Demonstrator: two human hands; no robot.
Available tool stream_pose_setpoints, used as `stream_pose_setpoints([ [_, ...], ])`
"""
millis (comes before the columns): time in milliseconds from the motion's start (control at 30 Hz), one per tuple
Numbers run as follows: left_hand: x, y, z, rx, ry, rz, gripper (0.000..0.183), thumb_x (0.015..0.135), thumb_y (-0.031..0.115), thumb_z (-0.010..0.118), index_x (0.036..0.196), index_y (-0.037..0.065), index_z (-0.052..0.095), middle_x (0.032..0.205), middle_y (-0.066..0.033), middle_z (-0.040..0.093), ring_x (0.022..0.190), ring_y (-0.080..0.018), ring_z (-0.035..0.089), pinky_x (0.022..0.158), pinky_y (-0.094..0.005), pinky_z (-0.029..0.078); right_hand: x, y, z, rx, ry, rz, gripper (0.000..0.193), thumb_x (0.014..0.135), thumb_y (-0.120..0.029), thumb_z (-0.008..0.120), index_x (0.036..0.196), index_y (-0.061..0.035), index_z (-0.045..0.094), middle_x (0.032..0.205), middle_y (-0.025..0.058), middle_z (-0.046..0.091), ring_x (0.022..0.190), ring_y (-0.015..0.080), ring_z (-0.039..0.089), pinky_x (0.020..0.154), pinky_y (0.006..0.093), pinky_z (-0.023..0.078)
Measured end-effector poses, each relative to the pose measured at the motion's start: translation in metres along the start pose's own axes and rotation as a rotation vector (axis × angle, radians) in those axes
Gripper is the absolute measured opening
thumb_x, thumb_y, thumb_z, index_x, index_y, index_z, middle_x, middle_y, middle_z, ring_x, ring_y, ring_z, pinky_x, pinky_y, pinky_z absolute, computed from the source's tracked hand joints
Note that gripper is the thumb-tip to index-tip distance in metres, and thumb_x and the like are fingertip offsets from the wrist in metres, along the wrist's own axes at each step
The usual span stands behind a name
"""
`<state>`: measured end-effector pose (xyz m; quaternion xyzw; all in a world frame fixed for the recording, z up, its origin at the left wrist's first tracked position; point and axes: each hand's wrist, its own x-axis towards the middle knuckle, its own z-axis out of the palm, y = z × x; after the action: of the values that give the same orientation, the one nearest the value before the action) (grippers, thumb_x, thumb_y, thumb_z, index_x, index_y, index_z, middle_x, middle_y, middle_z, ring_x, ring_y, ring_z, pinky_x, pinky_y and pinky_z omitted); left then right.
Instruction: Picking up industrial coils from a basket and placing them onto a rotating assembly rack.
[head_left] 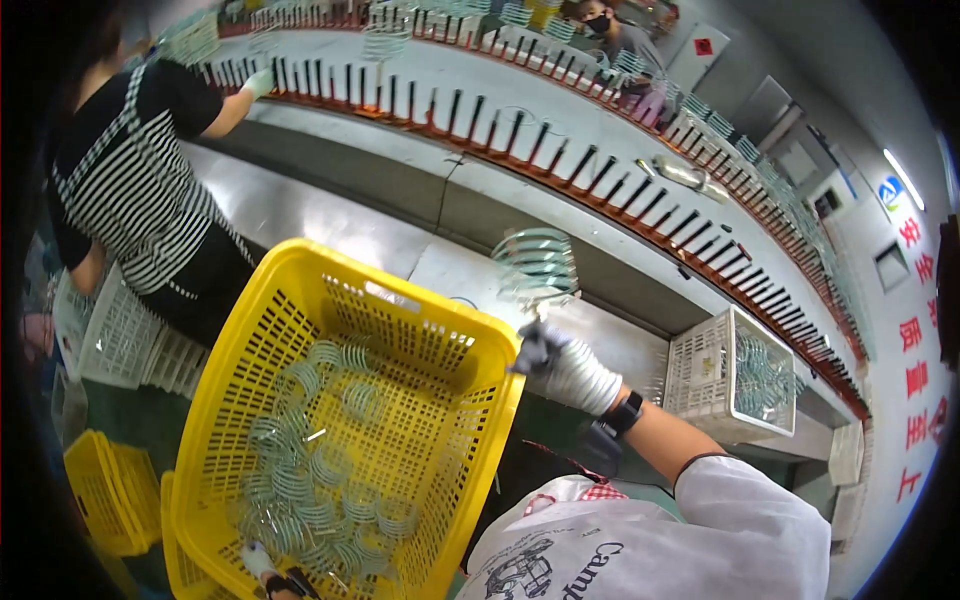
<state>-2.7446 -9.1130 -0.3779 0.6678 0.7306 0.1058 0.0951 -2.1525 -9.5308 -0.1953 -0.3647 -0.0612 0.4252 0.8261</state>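
My right hand [572, 368], in a white glove with dark grey fingertips, is closed at the lower end of a pale green coil [537, 265] of several rings. It holds the coil over the metal ledge, just beyond the rim of a large yellow basket [345, 268]. Inside the basket lies a loose heap of similar pale green coils [290, 490]. My left hand [258, 560], also gloved, reaches in at the basket's near left, beside the heap. Its fingers are small and partly hidden, so their grip is unclear.
Beyond the ledge [330, 205] runs a conveyor with a row of upright black-tipped pegs [515, 130]. A white crate [700, 365] of coils stands at right. A co-worker in a striped apron [150, 190] works at left, near stacked yellow baskets [112, 490]. Another person [635, 50] is across the conveyor.
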Motion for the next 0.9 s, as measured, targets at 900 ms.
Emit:
stream_pose_setpoints([
  [900, -0.229, 0.283, -0.119, -0.452, 0.283, 0.289, 0.029, 0.082, 0.015, 0.055, 0.104, -0.004, 0.058, 0.099, -0.0197, 0.061, 0.087, -0.0288, 0.058, 0.079, -0.0361, 0.045, 0.349, -0.273, -0.148, -1.941, 0.647, -0.549, 0.026, 0.089, -0.026, 0.043, 0.095, -0.0053, 0.057, 0.076, 0.0154, 0.060, 0.070, 0.0269, 0.057, 0.080, 0.0469, 0.042],
])
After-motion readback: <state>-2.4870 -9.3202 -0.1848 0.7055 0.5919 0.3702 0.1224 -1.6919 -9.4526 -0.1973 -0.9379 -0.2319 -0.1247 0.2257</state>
